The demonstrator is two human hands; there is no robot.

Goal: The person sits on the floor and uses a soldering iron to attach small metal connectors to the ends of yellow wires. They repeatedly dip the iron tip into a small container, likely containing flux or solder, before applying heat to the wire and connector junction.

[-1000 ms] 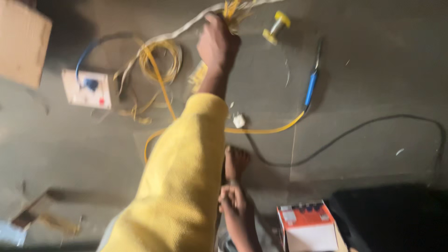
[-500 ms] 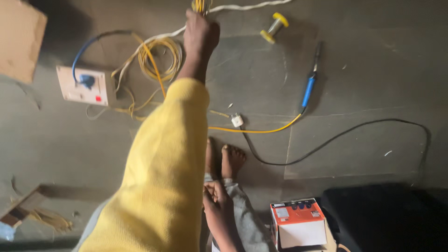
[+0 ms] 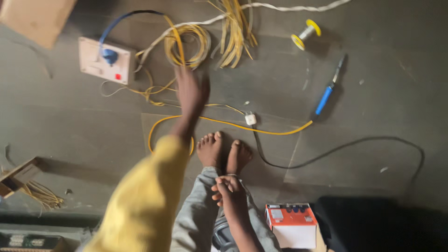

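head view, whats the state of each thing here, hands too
left hand: outstretched over the floor, blurred, grip unclear
right hand: resting on the knee, empty
switch board: blue plug inserted
soldering iron: lying on floor
yellow spool: on its side

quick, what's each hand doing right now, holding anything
Left hand: blurred, stretched out over the yellow wires on the floor; grip cannot be told.
Right hand: resting on the knee, holding nothing visible.

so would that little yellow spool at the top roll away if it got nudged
Probably: the yellow spool lies on its side on the flat floor, so its round flanges could roll. It looks small, likely light. Nothing touches it; the left hand is well away.
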